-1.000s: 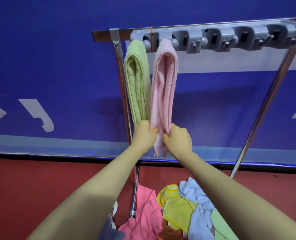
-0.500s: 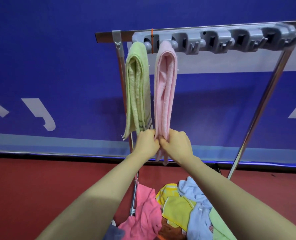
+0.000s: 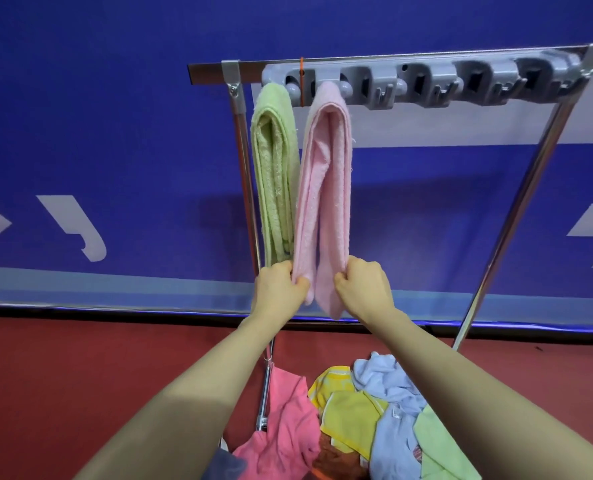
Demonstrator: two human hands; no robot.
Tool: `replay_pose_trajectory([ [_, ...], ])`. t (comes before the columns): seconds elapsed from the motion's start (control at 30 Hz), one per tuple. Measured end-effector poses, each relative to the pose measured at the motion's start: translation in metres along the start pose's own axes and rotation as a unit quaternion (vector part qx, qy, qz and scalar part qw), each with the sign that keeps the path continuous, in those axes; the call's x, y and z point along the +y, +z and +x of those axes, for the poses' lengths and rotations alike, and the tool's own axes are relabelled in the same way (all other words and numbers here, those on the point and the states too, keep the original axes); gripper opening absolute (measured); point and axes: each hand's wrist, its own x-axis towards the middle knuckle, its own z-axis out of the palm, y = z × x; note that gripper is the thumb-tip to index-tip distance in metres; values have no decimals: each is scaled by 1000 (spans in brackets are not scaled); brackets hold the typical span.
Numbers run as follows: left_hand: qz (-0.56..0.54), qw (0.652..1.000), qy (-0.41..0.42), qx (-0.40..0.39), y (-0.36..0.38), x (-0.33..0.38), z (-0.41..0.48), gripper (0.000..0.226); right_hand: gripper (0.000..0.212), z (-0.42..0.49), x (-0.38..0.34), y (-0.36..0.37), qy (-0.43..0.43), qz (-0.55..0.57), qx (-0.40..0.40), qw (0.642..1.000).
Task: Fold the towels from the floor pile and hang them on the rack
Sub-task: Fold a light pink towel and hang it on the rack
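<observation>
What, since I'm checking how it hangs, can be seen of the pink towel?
The pink towel is pale terry cloth, folded and draped over the grey rack, its two halves hanging down right of the green towel. The left hand grips the left half's lower end, the right hand the right half's.
</observation>
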Motion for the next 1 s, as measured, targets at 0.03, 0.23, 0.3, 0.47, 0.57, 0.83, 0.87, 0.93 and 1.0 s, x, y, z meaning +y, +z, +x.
replay_pose_trajectory([
  [0.03, -9, 1000, -4, -2, -1, -3, -3, 22, 21, 1, 2, 0, 5, -2, 4, 1000],
  [0.23, -32, 999, 6, -33, 7, -8, -9, 20, 19, -10, -1, 10, -18, 57, -29, 998],
  [0.3, -26, 999, 10, -41, 10, -6, -9, 16, 17, -13, -4, 16, -24, 69, -38, 997],
  [0.47, 0, 996, 24, -91, 13, -5, -13, 30, 54, -20, -7, 22, -13, 97, -49, 994],
  [0.57, -25, 989, 43, -138, 10, -9, -15, 30, 44, -18, -3, 22, -1, 51, -43, 998],
  [0.83, 3, 970, 3, -244, -25, 20, 11, 22, 29, -23, -17, 22, 19, 46, -46, 998],
  [0.87, -6, 963, -8, -269, -25, 23, 11, 23, 35, -25, -18, 24, 12, 47, -56, 997],
  [0.93, -45, 948, -30, -313, -26, 30, 6, 21, 42, -28, -18, 27, 2, 31, -51, 998],
  [1.0, -77, 941, -48, -327, -24, 33, 2, 17, 41, -29, -17, 29, 9, 4, -32, 999],
])
